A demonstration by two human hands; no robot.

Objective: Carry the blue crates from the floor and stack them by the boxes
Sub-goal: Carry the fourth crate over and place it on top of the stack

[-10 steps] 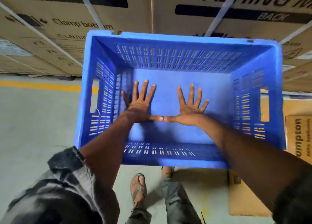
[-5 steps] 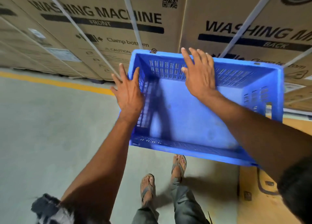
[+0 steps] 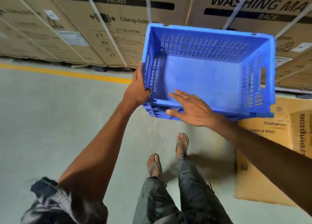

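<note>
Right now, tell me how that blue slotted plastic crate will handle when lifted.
The blue slotted plastic crate is probably light: it is empty with vented walls. It likely stays stiff, given its ribbed rim. It may tip, since only the left hand grips a corner.

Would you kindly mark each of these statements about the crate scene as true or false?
1. The blue crate is empty. True.
2. The left hand grips the crate's left wall. True.
3. The right hand is closed in a fist around the far rim. False: it is open, fingers spread, at the near rim.
4. The person is barefoot. False: sandals are on the feet.
5. The washing machine boxes stand behind the crate. True.
</note>
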